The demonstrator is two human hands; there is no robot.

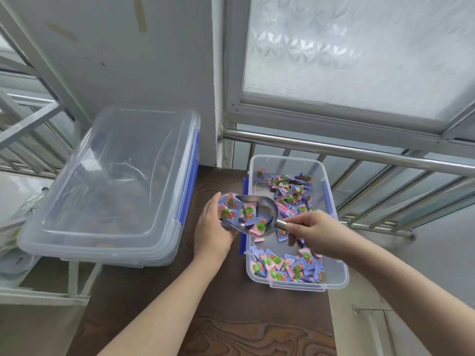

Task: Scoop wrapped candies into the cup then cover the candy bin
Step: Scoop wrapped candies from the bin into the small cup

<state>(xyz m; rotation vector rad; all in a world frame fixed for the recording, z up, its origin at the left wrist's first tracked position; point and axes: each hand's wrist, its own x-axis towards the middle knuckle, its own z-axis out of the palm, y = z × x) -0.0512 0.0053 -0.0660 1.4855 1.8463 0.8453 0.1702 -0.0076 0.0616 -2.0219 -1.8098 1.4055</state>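
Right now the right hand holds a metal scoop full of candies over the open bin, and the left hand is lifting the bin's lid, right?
Not quite. In the head view the left hand holds a cup, not a lid. The right hand does hold the scoop of candies over the open bin.

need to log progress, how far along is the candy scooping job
Done: the candy bin is open and a clear cup in the left hand already holds candies. In hand: the right hand tips a loaded metal scoop at the cup. Left: finish filling, then cover the bin.

Home balcony: railing [334, 150], frosted window [359, 52]
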